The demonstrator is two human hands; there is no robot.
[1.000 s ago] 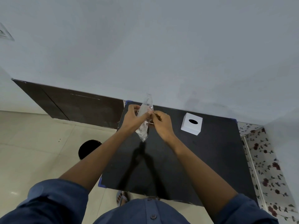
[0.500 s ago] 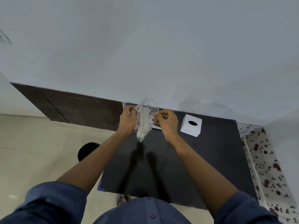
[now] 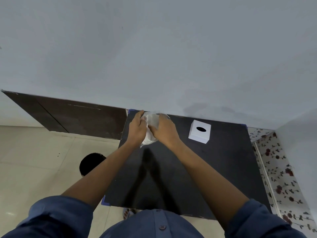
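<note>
A clear plastic bag with something pale inside is held up over the far left part of a black table. My left hand grips the bag's left side. My right hand reaches into the bag's open mouth, its fingers hidden behind the plastic and curled on the pale content. The bag's lower tip shows between my wrists.
A white tissue box with a dark oval slot stands on the table to the right of my hands. A round black bin sits on the tiled floor left of the table. A grey wall runs right behind the table.
The bag's mouth was pulled open between both hands, then my right hand moved into it. Both hands drew closer together and shifted slightly toward the wall.
</note>
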